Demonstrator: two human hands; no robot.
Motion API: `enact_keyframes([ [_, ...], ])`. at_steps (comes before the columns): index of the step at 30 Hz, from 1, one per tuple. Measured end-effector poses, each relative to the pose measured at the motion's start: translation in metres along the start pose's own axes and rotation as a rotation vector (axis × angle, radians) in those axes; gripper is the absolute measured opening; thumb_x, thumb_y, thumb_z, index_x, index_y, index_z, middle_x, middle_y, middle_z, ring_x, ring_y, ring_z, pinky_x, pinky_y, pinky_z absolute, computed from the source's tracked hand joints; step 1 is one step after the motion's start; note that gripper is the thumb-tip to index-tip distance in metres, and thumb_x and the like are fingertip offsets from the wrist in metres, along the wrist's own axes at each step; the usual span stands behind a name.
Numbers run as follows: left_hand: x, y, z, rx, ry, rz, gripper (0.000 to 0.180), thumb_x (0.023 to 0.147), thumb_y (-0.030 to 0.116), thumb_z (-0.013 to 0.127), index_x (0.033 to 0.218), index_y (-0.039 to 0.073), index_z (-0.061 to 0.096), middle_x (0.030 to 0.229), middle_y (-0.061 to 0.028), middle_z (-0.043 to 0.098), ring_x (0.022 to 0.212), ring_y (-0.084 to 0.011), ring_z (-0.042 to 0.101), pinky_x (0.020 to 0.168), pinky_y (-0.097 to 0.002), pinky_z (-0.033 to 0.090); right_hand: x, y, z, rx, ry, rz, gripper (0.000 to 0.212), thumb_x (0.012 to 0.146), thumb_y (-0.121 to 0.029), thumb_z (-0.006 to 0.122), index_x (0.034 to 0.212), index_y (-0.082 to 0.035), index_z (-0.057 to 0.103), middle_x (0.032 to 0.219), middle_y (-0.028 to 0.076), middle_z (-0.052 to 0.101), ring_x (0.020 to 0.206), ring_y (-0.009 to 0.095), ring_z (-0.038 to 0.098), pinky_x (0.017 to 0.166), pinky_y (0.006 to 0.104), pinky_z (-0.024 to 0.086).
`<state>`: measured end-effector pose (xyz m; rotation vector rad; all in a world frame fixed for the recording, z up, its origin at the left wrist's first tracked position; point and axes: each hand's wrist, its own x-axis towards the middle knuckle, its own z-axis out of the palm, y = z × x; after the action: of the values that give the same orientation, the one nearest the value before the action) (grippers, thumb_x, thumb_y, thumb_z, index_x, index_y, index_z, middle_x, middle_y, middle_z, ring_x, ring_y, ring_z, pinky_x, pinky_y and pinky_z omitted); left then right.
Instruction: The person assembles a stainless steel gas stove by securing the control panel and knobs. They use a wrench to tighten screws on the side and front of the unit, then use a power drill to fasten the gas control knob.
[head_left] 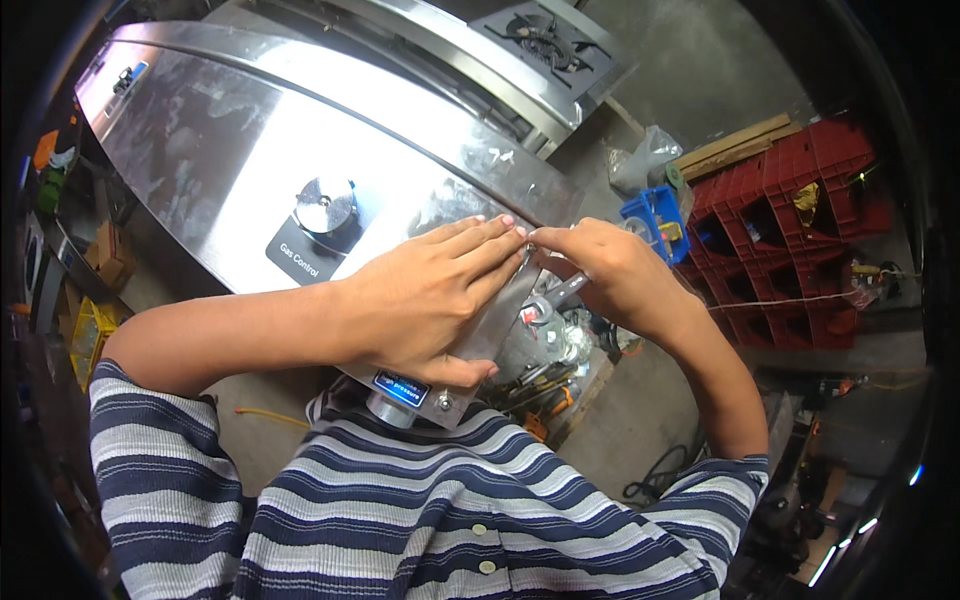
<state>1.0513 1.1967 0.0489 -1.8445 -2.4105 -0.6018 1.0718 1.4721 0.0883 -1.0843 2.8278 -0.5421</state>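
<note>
Presently resting the left hand [430, 290] flat on a steel panel [220, 135], with fingers nearly straight, thumb apart and nothing in grasp. Curling the right hand [612, 265] at the panel's right edge, with forefinger close beside the left fingertips; impossible to tell whether pinching the flat grey strip [572, 290] just beneath. Spreading out leftward, past a round knob [326, 205]. Probably a steadying step with close work at the edge, calling next for even left-hand pressure and careful right-hand finger control.
</note>
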Motion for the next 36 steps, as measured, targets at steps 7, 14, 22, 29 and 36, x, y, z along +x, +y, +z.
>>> enact_keyframes([
  [7, -0.002, -0.002, 0.003, -0.055, 0.054, -0.051, 0.09, 0.085, 0.052, 0.066, 0.139, -0.019, 0.053, 0.149, -0.034, 0.052, 0.144, -0.0423, 0.048, 0.123, -0.0462, 0.038, 0.01, -0.007, 0.003, -0.133, 0.001, -0.029, 0.029, 0.087, -0.006, 0.065, 0.115, -0.004, 0.065, 0.084, 0.01, 0.064, 0.081, 0.03, 0.065, 0.072, 0.0423, 0.052],
  [14, -0.001, -0.002, 0.006, -0.069, 0.143, -0.079, 0.082, 0.079, 0.043, 0.066, 0.131, -0.02, 0.058, 0.143, -0.034, 0.057, 0.138, -0.0421, 0.055, 0.12, -0.0454, 0.043, 0.032, -0.021, -0.01, -0.545, -0.1, -0.222, 0.008, 0.082, -0.013, 0.067, 0.088, -0.008, 0.066, 0.077, 0.004, 0.065, 0.08, 0.021, 0.067, 0.072, 0.0336, 0.054],
  [22, -0.006, 0.0, 0.013, -0.146, 0.244, -0.117, 0.067, 0.075, 0.033, 0.072, 0.121, -0.015, 0.063, 0.131, -0.028, 0.062, 0.131, -0.0406, 0.059, 0.111, -0.045, 0.052, 0.046, -0.024, -0.015, -0.267, -0.334, 0.082, 0.015, 0.095, -0.015, 0.063, 0.089, -0.001, 0.062, 0.08, 0.02, 0.071, 0.071, 0.04, 0.069, 0.065, 0.0493, 0.054],
  [29, -0.023, -0.001, -0.006, -0.235, 0.379, -0.171, 0.05, 0.075, 0.023, 0.077, 0.108, -0.013, 0.063, 0.115, -0.0271, 0.066, 0.106, -0.0388, 0.069, 0.08, -0.0372, 0.061, 0.046, -0.047, -0.003, -0.172, -0.202, 0.456, 0.025, 0.097, -0.01, 0.067, 0.079, 0.002, 0.055, 0.07, 0.027, 0.055, 0.067, 0.048, 0.056, 0.058, 0.0493, 0.042],
  [36, -0.103, -0.009, -0.024, -0.244, 0.649, -0.132, 0.035, 0.073, 0.017, 0.076, 0.098, -0.005, 0.069, 0.097, -0.0185, 0.072, 0.078, -0.0304, 0.071, 0.067, -0.0357, 0.056, 0.059, -0.062, -0.006, -0.133, -0.242, 0.693, 0.025, 0.099, -0.02, 0.065, 0.086, 0.001, 0.062, 0.079, 0.027, 0.065, 0.079, 0.049, 0.063, 0.066, 0.0529, 0.049],
])
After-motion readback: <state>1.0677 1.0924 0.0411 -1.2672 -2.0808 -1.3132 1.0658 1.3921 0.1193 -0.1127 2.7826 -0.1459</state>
